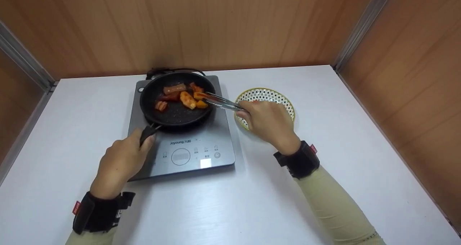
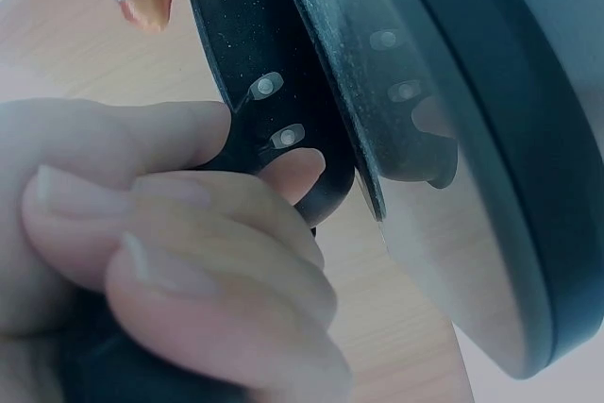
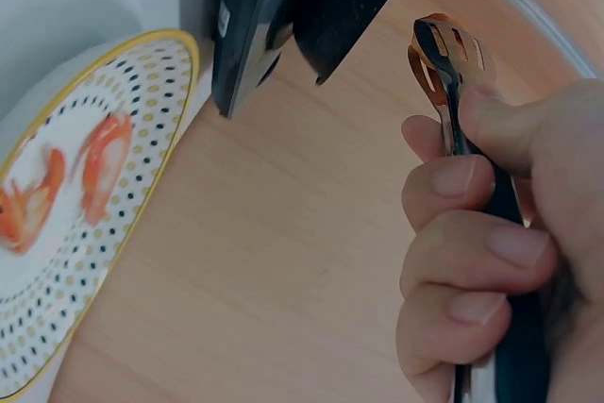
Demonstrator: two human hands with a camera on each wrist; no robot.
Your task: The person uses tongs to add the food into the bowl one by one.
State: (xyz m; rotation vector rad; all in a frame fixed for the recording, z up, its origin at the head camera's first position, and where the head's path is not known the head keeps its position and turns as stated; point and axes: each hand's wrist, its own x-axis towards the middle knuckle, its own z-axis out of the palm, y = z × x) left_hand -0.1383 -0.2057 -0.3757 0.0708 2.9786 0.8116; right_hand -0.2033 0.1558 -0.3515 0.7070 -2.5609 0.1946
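My left hand (image 1: 122,160) grips the black handle (image 1: 148,133) of a frying pan (image 1: 176,116) on an induction cooktop (image 1: 180,137). Inside the pan lie a sausage piece (image 1: 174,89), a yellowish piece (image 1: 188,100) and other reddish-orange food pieces. With curled fingers, my right hand (image 1: 268,122) holds metal tongs (image 1: 225,102), whose tips reach over the pan's right rim. An orange food piece (image 2: 151,7) shows at the tongs' tips in the left wrist view. Under the right hand stands a dotted plate (image 1: 264,93), partly hidden by it.
Two shrimp-like orange pieces (image 3: 104,167) lie on the plate in the right wrist view. A black cord (image 1: 183,69) runs behind the pan. The white table (image 1: 201,212) is bounded by wood-grain panels (image 1: 230,25) at the back and sides.
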